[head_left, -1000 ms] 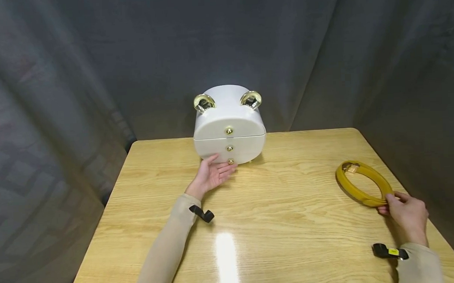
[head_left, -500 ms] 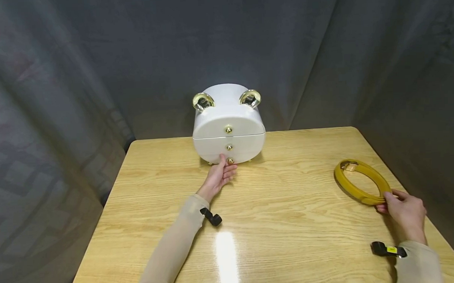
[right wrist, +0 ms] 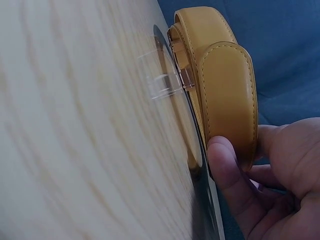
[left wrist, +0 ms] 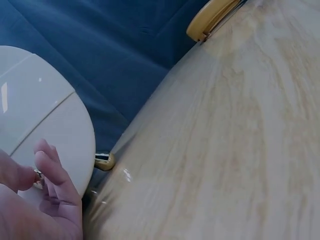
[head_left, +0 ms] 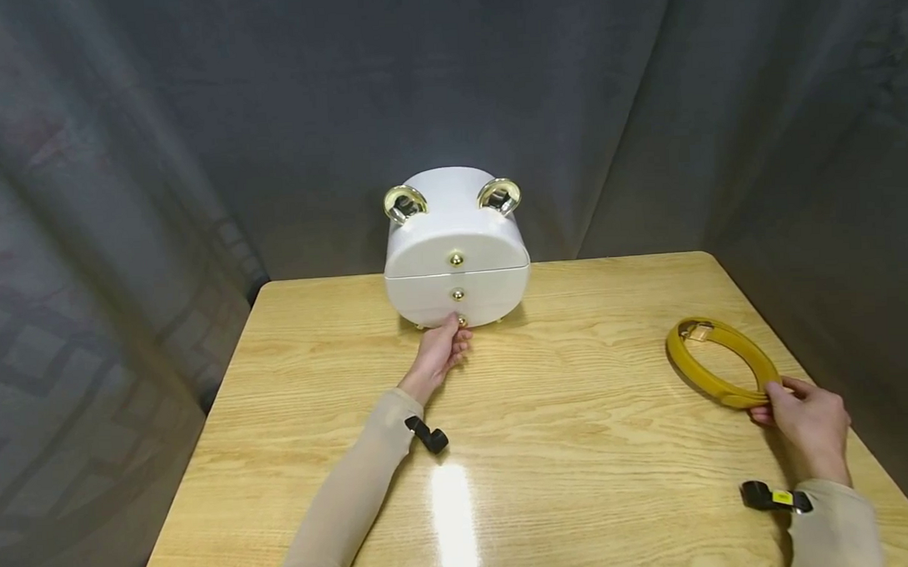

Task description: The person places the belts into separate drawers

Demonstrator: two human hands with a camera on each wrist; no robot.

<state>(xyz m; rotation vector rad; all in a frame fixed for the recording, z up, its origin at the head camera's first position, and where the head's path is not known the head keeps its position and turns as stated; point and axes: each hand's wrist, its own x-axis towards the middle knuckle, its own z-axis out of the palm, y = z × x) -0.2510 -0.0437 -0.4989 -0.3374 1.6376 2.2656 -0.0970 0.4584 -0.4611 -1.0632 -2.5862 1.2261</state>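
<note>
A white rounded jewelry box (head_left: 492, 290) with two gold ring-shaped ears stands at the table's back edge. Three gold knobs run down its front, and a seam crosses above the middle one. My left hand (head_left: 437, 351) is at the lowest knob (left wrist: 38, 178), with thumb and index finger pinching it. On the right side, a coiled mustard-yellow leather belt (head_left: 749, 348) stands on its edge, its metal buckle on the inside of the loop. My right hand (head_left: 812, 425) pinches the near side of the coil, by the rounded belt tip (right wrist: 227, 100), between thumb and fingers.
The wooden table (head_left: 580, 446) reflects a bright streak of light near its front. Dark grey curtains (head_left: 447, 83) hang behind it and along both sides; the right one is close to my right hand. Black straps with small cameras sit on both wrists.
My left hand has moved slightly right along the box's base, and its spread fingers have closed in on the lowest knob. The right hand keeps its grip on the belt, nearly still.
</note>
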